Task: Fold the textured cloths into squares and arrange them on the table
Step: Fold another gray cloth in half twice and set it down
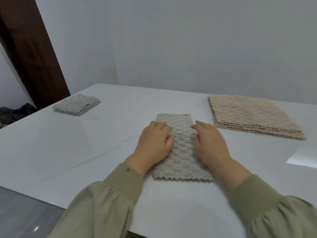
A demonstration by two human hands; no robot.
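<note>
At mid-table, the grey cloth (181,150) lies half-folded as a strip. The left hand (154,141) and right hand (211,143) rest on its edges; pinching or pressing, I cannot tell. Next, probably an end-to-end fold, corners matched.

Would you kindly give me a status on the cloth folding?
Left hand and right hand press grey cloth, folded to a strip. Beige stack lies apart, nothing blocking.

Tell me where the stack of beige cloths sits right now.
Head view: the stack of beige cloths lies at the right of the white table, just beyond the right hand and right of the grey cloth.
</note>
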